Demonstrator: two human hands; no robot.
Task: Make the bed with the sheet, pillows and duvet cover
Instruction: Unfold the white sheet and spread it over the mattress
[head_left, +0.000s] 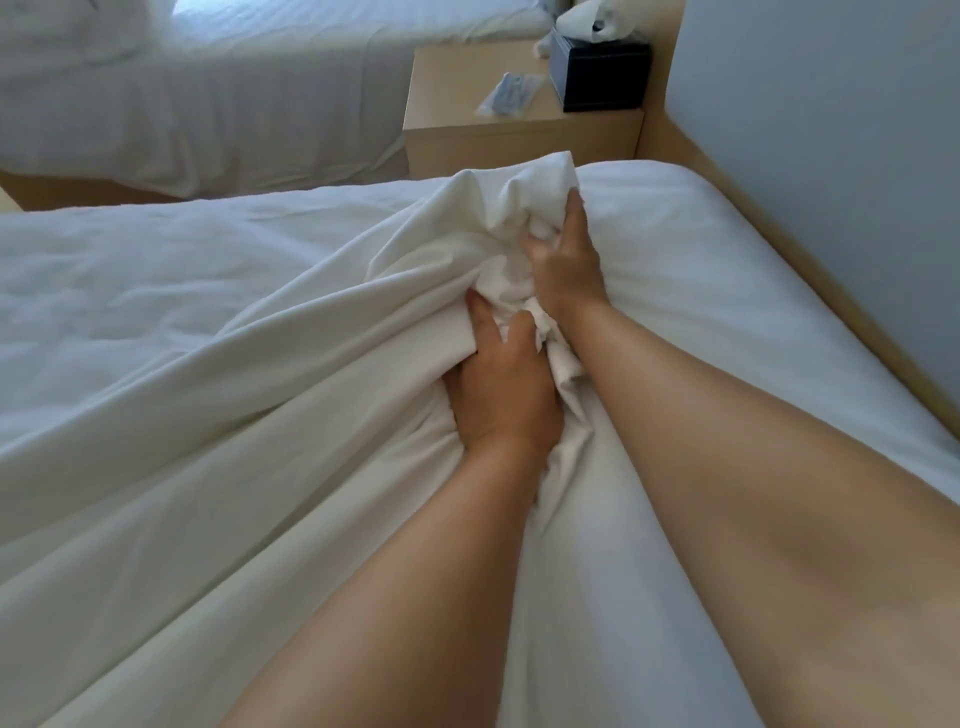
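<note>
left hand (501, 387) and right hand (563, 260) clench a bunched white fabric sheet (291, 353), which may be another bedding layer; uneven tugging could skew it across the white mattress (701, 234).

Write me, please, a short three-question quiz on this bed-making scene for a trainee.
1. True or false: the left hand is open and holds nothing.
2. What stands on the bedside table? A. a black tissue box B. a lamp C. a drinking glass
3. Which hand grips the bunched white fabric nearer the bedside table?

Key
1. False: its fingers are curled into the white fabric.
2. A
3. The right hand.
</note>
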